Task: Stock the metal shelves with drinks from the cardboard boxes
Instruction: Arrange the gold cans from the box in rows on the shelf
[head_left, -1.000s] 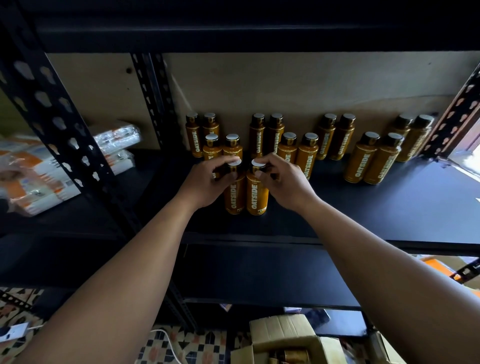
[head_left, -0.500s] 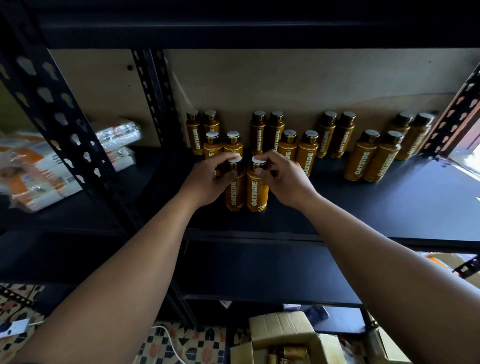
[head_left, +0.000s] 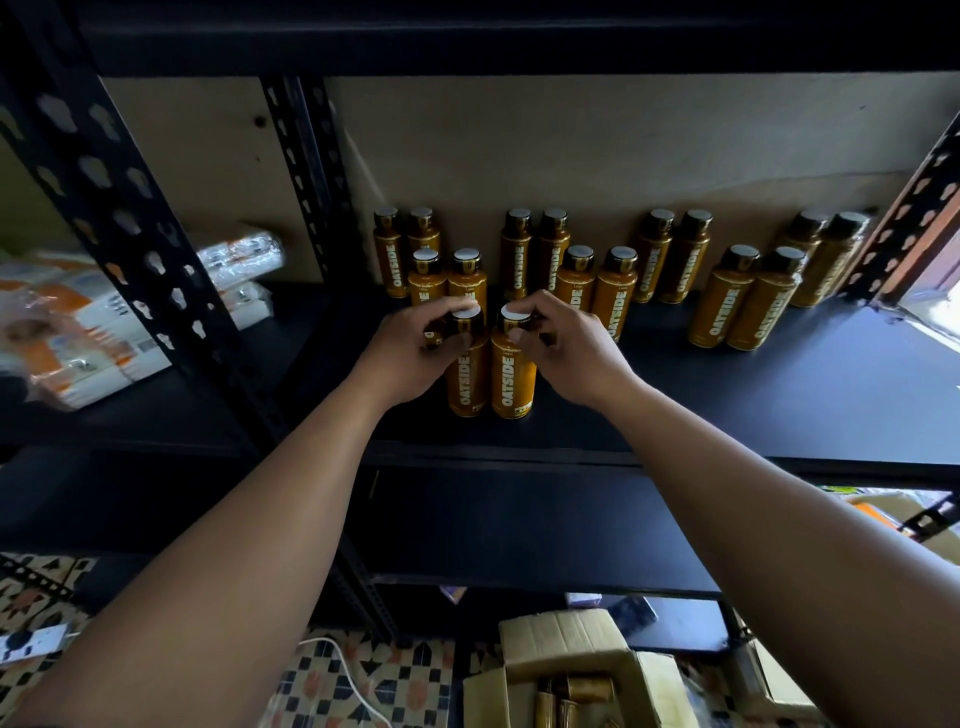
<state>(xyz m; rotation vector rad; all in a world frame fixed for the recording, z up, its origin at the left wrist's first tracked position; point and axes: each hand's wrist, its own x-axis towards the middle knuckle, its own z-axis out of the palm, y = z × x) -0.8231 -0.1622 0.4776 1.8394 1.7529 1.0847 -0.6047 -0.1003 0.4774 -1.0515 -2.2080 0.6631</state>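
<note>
Left Oatside bottle (head_left: 467, 387) being gripped at the neck by left hand (head_left: 410, 353), right Oatside bottle (head_left: 513, 382) by right hand (head_left: 569, 349), both being held upright, touching, on the metal shelf (head_left: 779, 410).

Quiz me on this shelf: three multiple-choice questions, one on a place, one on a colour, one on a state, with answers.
1. Where do the two front bottles stand relative to the other bottles? A behind them B ahead, nearer the shelf edge C right of them all
2. What colour are their bodies? A green B blue C golden brown
3. What state is the cardboard box in? A open B taped shut C flattened
Answers: B, they stand nearest the edge; C, golden brown with white lettering; A, its flaps stand up and bottles show inside.
</note>
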